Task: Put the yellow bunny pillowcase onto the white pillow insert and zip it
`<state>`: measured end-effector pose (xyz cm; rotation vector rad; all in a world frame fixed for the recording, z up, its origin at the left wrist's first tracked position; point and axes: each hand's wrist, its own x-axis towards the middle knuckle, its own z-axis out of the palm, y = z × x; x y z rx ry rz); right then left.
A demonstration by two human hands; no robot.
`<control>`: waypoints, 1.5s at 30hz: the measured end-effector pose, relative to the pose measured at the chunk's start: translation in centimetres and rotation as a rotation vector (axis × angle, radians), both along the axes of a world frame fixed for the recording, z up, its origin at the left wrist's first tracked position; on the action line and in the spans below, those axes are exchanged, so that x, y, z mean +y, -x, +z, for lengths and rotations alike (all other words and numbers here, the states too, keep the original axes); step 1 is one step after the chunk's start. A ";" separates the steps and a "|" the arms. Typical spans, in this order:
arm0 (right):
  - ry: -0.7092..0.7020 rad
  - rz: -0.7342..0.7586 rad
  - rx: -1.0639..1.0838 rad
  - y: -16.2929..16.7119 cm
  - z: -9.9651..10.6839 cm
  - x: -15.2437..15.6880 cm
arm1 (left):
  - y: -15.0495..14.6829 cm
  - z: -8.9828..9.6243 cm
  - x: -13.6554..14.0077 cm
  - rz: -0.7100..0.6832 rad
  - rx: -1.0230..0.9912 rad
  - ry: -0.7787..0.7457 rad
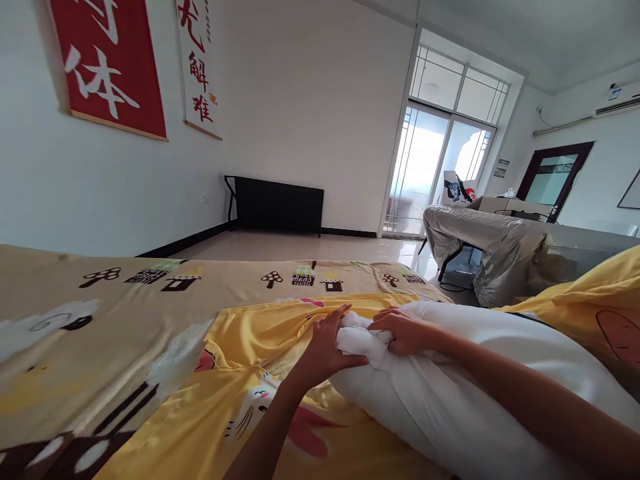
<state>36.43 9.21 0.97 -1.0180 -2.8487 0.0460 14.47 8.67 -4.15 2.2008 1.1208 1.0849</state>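
Note:
A white pillow (pixel 450 393) lies across a yellow cartoon-print pillowcase (pixel 240 373) on the bed. My left hand (pixel 325 347) grips the bunched near corner of the pillow, thumb under it and fingers stretched over the yellow fabric. My right hand (pixel 405 331) clasps the same bunched corner from the right side, with my forearm resting along the pillow's top. The two hands nearly touch at the corner.
A tan bedsheet (pixel 100 313) with mushroom and sheep prints covers the bed. More yellow fabric (pixel 595 307) lies at the right. Beyond the bed are a grey-covered table (pixel 495 247), a black folded table (pixel 277 205) by the wall, and glass balcony doors (pixel 430 167).

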 end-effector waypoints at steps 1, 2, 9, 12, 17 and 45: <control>0.009 -0.018 0.009 -0.1 0.4 -0.1 | 0.0 0.1 0.1 0.024 -0.008 -0.003; 0.012 -0.046 0.017 -0.1 0.8 -0.2 | 0.0 0.1 0.2 0.039 -0.016 -0.001; 0.013 -0.299 -0.049 0.5 3.6 -1.4 | -0.7 -0.1 0.4 0.081 -0.223 0.026; 0.183 -0.330 -0.110 1.1 4.5 -2.7 | -1.4 -0.2 0.0 0.141 -0.320 0.016; 0.098 -0.390 -0.248 2.2 1.2 -4.8 | -2.7 -0.1 -0.7 0.226 -0.434 -0.005; -0.658 -0.311 -0.551 5.4 11.1 -0.7 | -6.9 -7.3 -4.2 -0.201 0.551 0.277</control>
